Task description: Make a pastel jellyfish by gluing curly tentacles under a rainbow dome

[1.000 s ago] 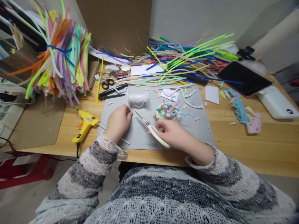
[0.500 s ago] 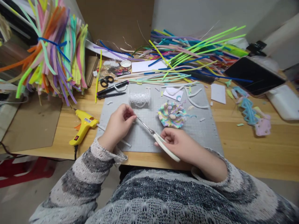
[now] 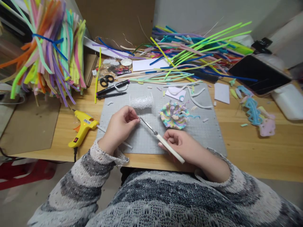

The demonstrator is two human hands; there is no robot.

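Observation:
My right hand [image 3: 181, 143] is wrapped round the white handles of a pair of slim scissors [image 3: 163, 143]. Their metal blades point up and left, and the tips meet the fingertips of my left hand [image 3: 123, 126]. Left thumb and forefinger are pinched together; whatever lies between them is too small to name. Just beyond the left hand a spool of clear beads [image 3: 141, 102] lies on its side. A ruffled pastel pipe-cleaner piece [image 3: 174, 118] sits on the grey cutting mat [image 3: 205, 135], beyond my right hand.
A yellow glue gun [image 3: 81, 127] lies left of the mat. Markers [image 3: 113, 89] and black-handled scissors [image 3: 106, 81] are at the back left. Pipe cleaners [image 3: 194, 56] pile up along the back; a tied bundle [image 3: 49, 53] stands left. A tablet [image 3: 260, 74] leans at the right.
The scissors have turned a little, so their handles now look closed together, and their tips have shifted slightly right. My left hand keeps its pinch. The view has moved slightly.

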